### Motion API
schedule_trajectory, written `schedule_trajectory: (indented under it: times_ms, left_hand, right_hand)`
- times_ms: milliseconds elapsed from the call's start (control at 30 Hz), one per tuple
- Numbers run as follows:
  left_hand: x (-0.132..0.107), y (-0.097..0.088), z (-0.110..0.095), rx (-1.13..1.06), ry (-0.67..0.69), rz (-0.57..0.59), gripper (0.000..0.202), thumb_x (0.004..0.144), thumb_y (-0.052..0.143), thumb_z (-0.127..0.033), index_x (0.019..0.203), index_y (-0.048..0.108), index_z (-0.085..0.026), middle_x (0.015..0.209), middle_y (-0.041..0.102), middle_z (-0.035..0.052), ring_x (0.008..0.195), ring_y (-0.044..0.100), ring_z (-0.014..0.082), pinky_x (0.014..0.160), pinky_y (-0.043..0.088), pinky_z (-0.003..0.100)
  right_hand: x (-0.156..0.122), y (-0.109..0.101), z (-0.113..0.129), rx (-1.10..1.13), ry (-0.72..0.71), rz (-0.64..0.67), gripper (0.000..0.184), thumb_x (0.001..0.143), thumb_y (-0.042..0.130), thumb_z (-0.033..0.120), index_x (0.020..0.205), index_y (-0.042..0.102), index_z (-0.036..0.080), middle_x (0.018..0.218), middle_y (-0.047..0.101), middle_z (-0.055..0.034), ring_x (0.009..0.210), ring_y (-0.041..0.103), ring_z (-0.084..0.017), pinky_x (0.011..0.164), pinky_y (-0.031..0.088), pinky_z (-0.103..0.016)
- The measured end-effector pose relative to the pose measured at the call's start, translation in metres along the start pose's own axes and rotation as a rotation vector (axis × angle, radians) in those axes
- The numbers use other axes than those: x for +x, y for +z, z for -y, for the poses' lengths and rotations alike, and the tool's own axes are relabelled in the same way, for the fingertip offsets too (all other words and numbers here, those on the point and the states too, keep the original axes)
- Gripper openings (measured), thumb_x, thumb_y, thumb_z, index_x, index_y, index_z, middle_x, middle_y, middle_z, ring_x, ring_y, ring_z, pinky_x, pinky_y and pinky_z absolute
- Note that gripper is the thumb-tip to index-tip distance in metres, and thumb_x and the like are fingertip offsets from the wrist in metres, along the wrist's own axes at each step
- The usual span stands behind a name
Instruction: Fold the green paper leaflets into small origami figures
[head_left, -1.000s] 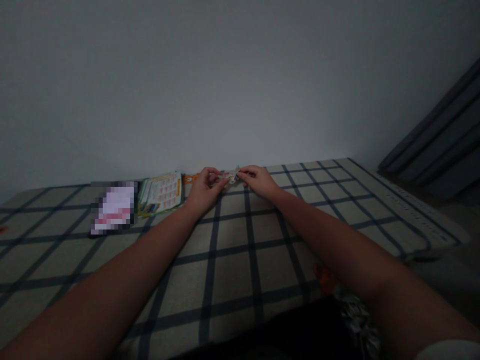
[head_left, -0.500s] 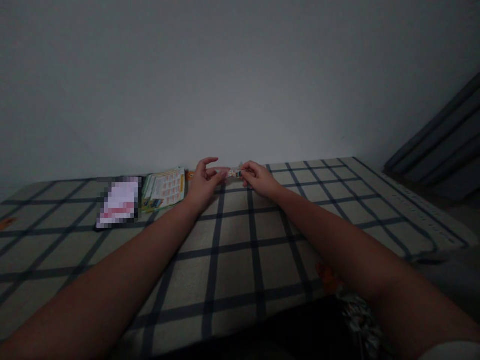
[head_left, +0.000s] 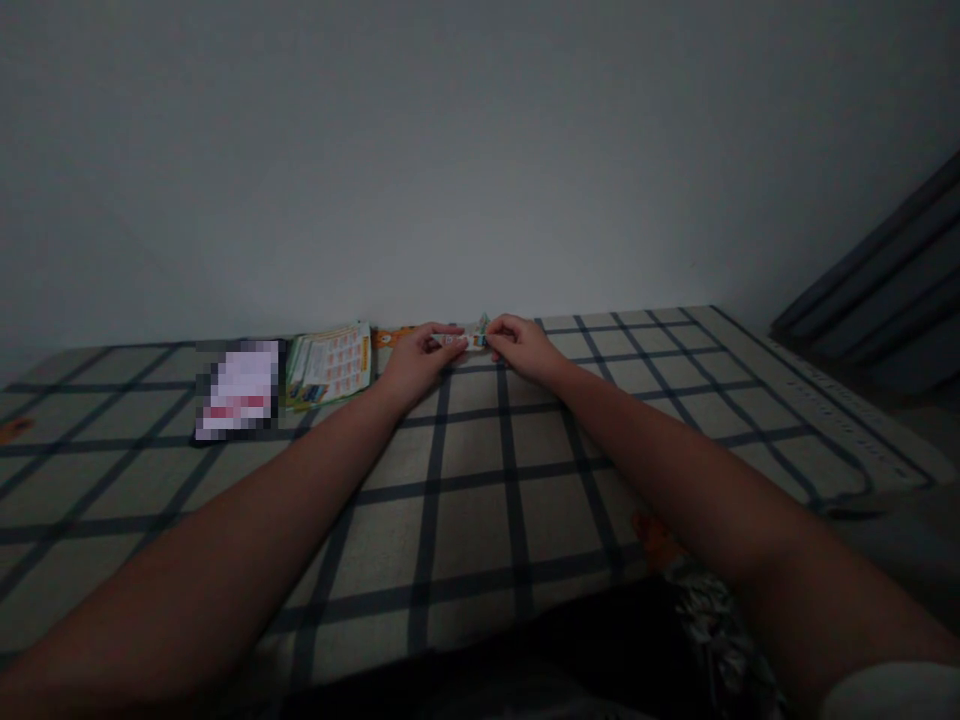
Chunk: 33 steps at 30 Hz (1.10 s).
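Note:
Near the wall, a small white printed piece (head_left: 476, 341) with green and reddish marks spans the gap between my hands. It looks like folded paper or a wrapper; dim light hides its exact kind. My left hand (head_left: 421, 358) pinches its left end between thumb and fingers. From the other side, my right hand (head_left: 523, 346) grips its right end with thumb and fingertips. A pale green bit sticks up beside the right fingertips. Left of my hands lie printed sheets (head_left: 330, 365) with green edges.
A dark-edged device, perhaps a phone, with a blurred bright screen (head_left: 244, 385) lies left of the sheets. The checked cloth (head_left: 465, 520) covers the surface up to a plain wall (head_left: 480, 160). A dark curtain (head_left: 892, 270) hangs at right.
My left fingers, spread half a second ago, have closed in around the left end of the printed piece. My right hand keeps its pinch. The view has tilted slightly.

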<state>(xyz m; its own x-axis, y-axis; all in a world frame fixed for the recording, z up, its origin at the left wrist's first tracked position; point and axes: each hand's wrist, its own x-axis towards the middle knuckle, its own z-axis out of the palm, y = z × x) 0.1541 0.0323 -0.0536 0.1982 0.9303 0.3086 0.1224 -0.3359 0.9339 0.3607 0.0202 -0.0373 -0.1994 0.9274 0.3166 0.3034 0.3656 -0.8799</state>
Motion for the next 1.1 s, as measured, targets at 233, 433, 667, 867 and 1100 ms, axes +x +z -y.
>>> schedule_trajectory:
  times_ms: [233, 433, 667, 867, 1100]
  left_hand:
    - [-0.001, 0.001, -0.004, 0.067, 0.044, 0.014, 0.040, 0.072, 0.084, -0.046, 0.098, 0.076, -0.016, 0.069, 0.071, 0.0040, 0.058, 0.061, 0.0138, 0.055, 0.041, 0.023]
    - [-0.001, 0.003, -0.003, -0.035, 0.000, 0.075, 0.058, 0.070, 0.086, -0.056, 0.112, 0.076, -0.017, 0.065, 0.068, 0.0013, 0.062, 0.062, 0.0157, 0.060, 0.046, 0.026]
    - [0.000, 0.000, -0.003, 0.158, 0.101, 0.050, 0.044, 0.080, 0.075, -0.060, 0.072, 0.074, -0.016, 0.065, 0.067, 0.0034, 0.059, 0.054, 0.0136, 0.056, 0.039, 0.026]
    - [-0.003, 0.000, -0.010, 0.131, 0.086, 0.063, 0.041, 0.080, 0.076, -0.055, 0.065, 0.070, -0.018, 0.056, 0.060, 0.0024, 0.054, 0.050, 0.0135, 0.052, 0.036, 0.027]
    - [-0.003, 0.001, -0.002, 0.050, 0.043, 0.088, 0.041, 0.076, 0.081, -0.058, 0.070, 0.073, -0.018, 0.061, 0.064, 0.0040, 0.054, 0.050, 0.0137, 0.048, 0.035, 0.027]
  right_hand:
    - [-0.002, 0.001, -0.008, -0.083, -0.146, 0.089, 0.026, 0.086, 0.067, 0.042, 0.092, 0.065, 0.017, 0.087, 0.067, -0.0030, 0.077, 0.060, -0.015, 0.071, 0.047, -0.028]
    - [-0.001, 0.001, -0.005, -0.056, -0.062, 0.082, 0.022, 0.088, 0.065, 0.039, 0.088, 0.064, 0.017, 0.074, 0.063, -0.0002, 0.066, 0.058, -0.014, 0.063, 0.045, -0.026]
    - [-0.003, 0.000, 0.000, -0.041, -0.039, 0.146, 0.022, 0.090, 0.064, 0.038, 0.090, 0.065, 0.016, 0.078, 0.063, -0.0008, 0.067, 0.058, -0.013, 0.063, 0.045, -0.025]
    - [-0.004, -0.003, 0.002, -0.155, -0.111, 0.208, 0.023, 0.089, 0.065, 0.038, 0.084, 0.067, 0.016, 0.073, 0.064, -0.0010, 0.068, 0.059, -0.014, 0.064, 0.044, -0.026]
    - [-0.003, -0.002, 0.001, -0.105, -0.093, 0.209, 0.017, 0.092, 0.063, 0.030, 0.084, 0.065, 0.016, 0.069, 0.061, 0.0014, 0.062, 0.058, -0.011, 0.061, 0.044, -0.023]
